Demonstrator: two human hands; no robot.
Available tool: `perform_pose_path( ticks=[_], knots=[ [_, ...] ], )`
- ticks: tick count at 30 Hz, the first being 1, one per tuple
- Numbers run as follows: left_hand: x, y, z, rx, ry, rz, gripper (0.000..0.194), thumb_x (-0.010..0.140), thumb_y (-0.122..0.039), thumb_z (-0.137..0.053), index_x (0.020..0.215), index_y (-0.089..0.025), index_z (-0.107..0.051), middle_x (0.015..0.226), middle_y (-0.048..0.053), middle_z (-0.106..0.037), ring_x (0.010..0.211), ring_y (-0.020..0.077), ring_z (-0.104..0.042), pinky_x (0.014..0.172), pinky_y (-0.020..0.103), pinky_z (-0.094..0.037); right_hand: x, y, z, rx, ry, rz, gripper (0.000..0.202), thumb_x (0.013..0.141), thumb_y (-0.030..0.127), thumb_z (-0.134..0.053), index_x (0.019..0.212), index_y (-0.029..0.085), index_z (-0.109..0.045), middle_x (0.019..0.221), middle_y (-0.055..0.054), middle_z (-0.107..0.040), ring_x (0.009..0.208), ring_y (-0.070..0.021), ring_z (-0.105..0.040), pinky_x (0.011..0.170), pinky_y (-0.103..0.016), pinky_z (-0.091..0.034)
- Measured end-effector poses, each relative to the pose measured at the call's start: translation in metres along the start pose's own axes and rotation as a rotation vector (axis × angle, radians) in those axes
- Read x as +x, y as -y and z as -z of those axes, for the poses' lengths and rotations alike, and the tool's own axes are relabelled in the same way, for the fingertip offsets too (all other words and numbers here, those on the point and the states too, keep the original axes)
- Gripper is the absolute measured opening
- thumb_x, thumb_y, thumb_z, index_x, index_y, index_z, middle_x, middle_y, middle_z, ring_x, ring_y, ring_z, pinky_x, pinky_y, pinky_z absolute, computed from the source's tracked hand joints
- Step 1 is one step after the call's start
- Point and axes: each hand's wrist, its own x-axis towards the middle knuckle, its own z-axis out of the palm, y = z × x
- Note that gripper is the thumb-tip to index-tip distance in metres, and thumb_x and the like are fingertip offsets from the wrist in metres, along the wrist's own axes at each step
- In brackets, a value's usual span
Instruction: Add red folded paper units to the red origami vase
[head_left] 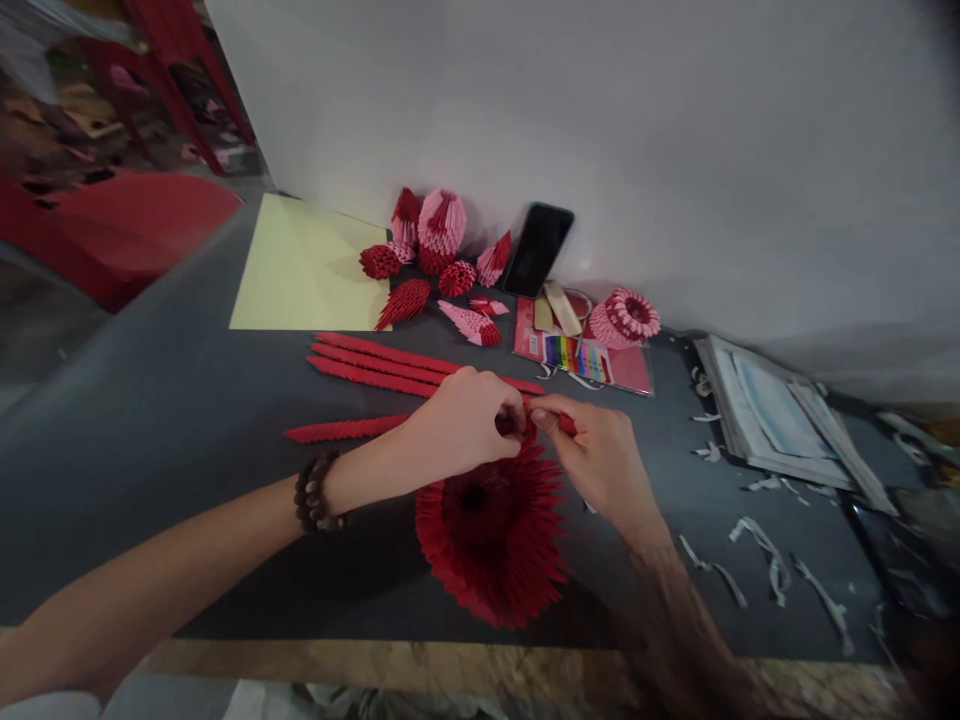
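A round, spiky red folded-paper piece (491, 540) rests near the table's front edge, with a dark hollow at its middle. Above its back rim my left hand (480, 415), with a dark bead bracelet on the wrist, is closed on a red paper strip. My right hand (585, 440) pinches the same red paper close beside it, thumb on top; a red end (568, 424) shows between its fingers. Long red folded strips (375, 362) lie behind my left hand, and one more strip (341, 430) lies beside my left forearm.
Along the wall are red and pink paper pieces (442, 225), a phone (538, 250) leaning upright, a pink packet (637, 368) and a ring-shaped piece (626, 318). A yellow sheet (311, 270) lies back left. Papers (784, 410) and white scraps (765, 550) lie right.
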Motion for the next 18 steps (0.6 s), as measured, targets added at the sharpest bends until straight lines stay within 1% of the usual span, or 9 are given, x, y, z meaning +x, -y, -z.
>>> perform_pose_path(
  ticks=[5, 9, 11, 12, 14, 16, 18],
  knots=[
    [0.001, -0.002, 0.000, 0.015, 0.004, 0.000, 0.011, 0.072, -0.018, -0.068, 0.079, -0.018, -0.077, 0.075, 0.000, -0.076, 0.066, 0.0135, -0.064, 0.069, 0.028, -0.045, 0.001, -0.001, 0.000, -0.074, -0.015, 0.033, 0.029, 0.101, 0.033, -0.051, 0.112, 0.026, -0.077, 0.090, -0.005, -0.080, 0.079, -0.0237, -0.070, 0.070, -0.032, -0.043],
    [0.001, -0.002, 0.000, -0.002, 0.006, 0.031, 0.011, 0.071, -0.018, -0.069, 0.079, -0.017, -0.077, 0.074, 0.000, -0.076, 0.065, 0.0135, -0.065, 0.068, 0.027, -0.046, -0.001, 0.000, 0.001, -0.028, -0.020, 0.044, 0.028, 0.100, 0.032, -0.052, 0.110, 0.024, -0.077, 0.090, -0.005, -0.079, 0.081, -0.0220, -0.070, 0.071, -0.029, -0.042],
    [0.000, -0.002, 0.000, -0.011, 0.016, 0.039, 0.012, 0.071, -0.017, -0.069, 0.080, -0.017, -0.076, 0.072, 0.000, -0.075, 0.063, 0.0129, -0.064, 0.067, 0.027, -0.045, -0.003, 0.000, 0.002, 0.024, -0.028, 0.033, 0.026, 0.100, 0.035, -0.055, 0.105, 0.023, -0.078, 0.083, -0.003, -0.078, 0.069, -0.0177, -0.065, 0.068, -0.027, -0.040],
    [0.000, -0.002, 0.000, -0.017, 0.019, 0.038, 0.012, 0.070, -0.017, -0.069, 0.080, -0.017, -0.076, 0.072, 0.000, -0.075, 0.063, 0.0126, -0.063, 0.066, 0.027, -0.045, -0.004, 0.001, 0.002, 0.041, -0.039, 0.022, 0.026, 0.099, 0.037, -0.057, 0.102, 0.022, -0.078, 0.076, -0.001, -0.075, 0.061, -0.0150, -0.060, 0.064, -0.026, -0.038],
    [0.000, -0.003, 0.001, -0.026, 0.012, 0.045, 0.012, 0.070, -0.017, -0.069, 0.081, -0.016, -0.075, 0.072, 0.000, -0.074, 0.063, 0.0128, -0.064, 0.066, 0.027, -0.045, -0.006, 0.002, 0.003, 0.051, -0.069, -0.009, 0.027, 0.096, 0.043, -0.061, 0.095, 0.022, -0.078, 0.059, 0.004, -0.064, 0.048, -0.0112, -0.046, 0.057, -0.026, -0.032],
    [-0.001, -0.004, 0.002, -0.019, 0.010, 0.065, 0.011, 0.072, -0.018, -0.068, 0.081, -0.017, -0.074, 0.073, 0.000, -0.074, 0.064, 0.0135, -0.064, 0.066, 0.027, -0.045, -0.008, 0.002, 0.003, 0.044, -0.100, -0.032, 0.028, 0.093, 0.047, -0.064, 0.089, 0.022, -0.078, 0.050, 0.007, -0.048, 0.045, -0.0102, -0.037, 0.054, -0.026, -0.027],
    [-0.001, -0.006, 0.003, 0.000, 0.009, 0.096, 0.011, 0.073, -0.020, -0.068, 0.083, -0.017, -0.073, 0.074, 0.001, -0.075, 0.064, 0.0143, -0.064, 0.066, 0.029, -0.045, -0.010, 0.002, 0.002, 0.037, -0.124, -0.047, 0.031, 0.091, 0.050, -0.065, 0.085, 0.022, -0.077, 0.048, 0.008, -0.038, 0.046, -0.0101, -0.034, 0.054, -0.026, -0.025]
  ],
)
